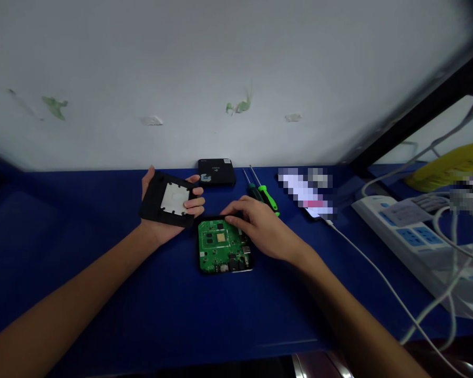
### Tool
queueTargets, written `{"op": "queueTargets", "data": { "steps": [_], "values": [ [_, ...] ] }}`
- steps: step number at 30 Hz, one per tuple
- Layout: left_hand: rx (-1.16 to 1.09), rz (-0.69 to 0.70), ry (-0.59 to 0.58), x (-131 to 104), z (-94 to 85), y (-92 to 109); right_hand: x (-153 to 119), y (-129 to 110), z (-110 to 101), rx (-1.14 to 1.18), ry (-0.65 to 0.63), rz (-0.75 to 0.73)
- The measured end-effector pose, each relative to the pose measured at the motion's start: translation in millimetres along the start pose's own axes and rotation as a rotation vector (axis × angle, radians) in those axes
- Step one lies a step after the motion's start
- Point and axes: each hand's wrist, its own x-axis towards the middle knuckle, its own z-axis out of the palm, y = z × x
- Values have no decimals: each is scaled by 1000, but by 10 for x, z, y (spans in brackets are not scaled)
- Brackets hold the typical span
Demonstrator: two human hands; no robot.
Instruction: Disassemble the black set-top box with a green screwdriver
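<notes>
My left hand [163, 231] grips a black plastic cover [153, 202] from below, its inner side turned up with a silver metal plate [174, 199] fixed in it. To the right, a black case bottom with a green circuit board [215, 241] lies flat on the table. My right hand [256, 223] is at the upper right of this case, with thumb and fingers closed on its rim. The fingertips are partly hidden behind the hand.
On the blue table [142, 310], a closed black box [216, 172] stands by the wall. Two screwdrivers [266, 195], one bright green, lie behind my right hand. A phone [305, 194] on a white cable [372, 262] and a white power strip [402, 236] are at the right.
</notes>
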Motion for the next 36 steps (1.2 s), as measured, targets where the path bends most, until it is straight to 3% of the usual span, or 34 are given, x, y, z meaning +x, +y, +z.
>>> {"op": "queueTargets", "data": {
  "steps": [6,13,22,28,36],
  "values": [
    [-52,1,21,21,-2,17,-3,-31,6,-11,-16,-3],
    [-75,-61,-74,-18,1,56,-5,-46,-14,-27,-21,10],
    [-16,-23,-156,-4,-38,72,-22,12,-91,-61,-28,-24],
    [-147,110,-67,-31,-104,113,-30,31,-90,-119,4,-32],
    [-197,162,24,-10,-118,114,-15,-40,-95,-143,-4,-31]
  ]
}}
